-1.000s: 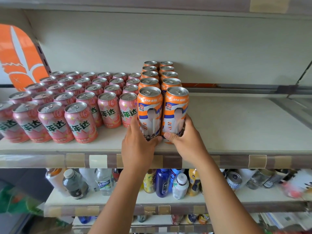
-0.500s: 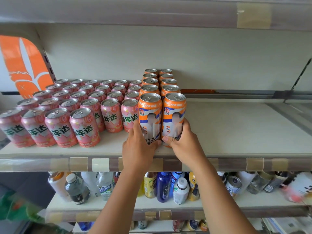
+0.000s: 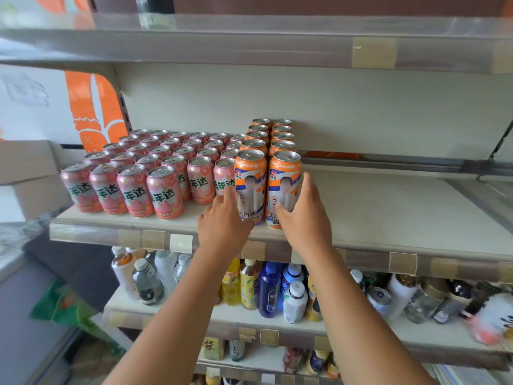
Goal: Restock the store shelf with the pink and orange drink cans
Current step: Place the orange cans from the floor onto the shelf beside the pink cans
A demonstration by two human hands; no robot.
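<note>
Shelf surface [image 3: 388, 212] carries two front orange cans [image 3: 251, 184] near its front edge, beside the pink cans [image 3: 163, 190]. With left hand [image 3: 223, 220] and right hand [image 3: 305, 218] flanking them, fingers straight and apart, nudge both flush, labels forward.

left grip [image 3: 223, 222] bare | right grip [image 3: 305, 218] bare | forearms [image 3: 177, 315] bare to frame edge | nails probably short, view soft

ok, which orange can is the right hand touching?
The front can in the right orange column, nearest the shelf edge. The right hand lies against its right side; its neighbour has the left hand.
</note>
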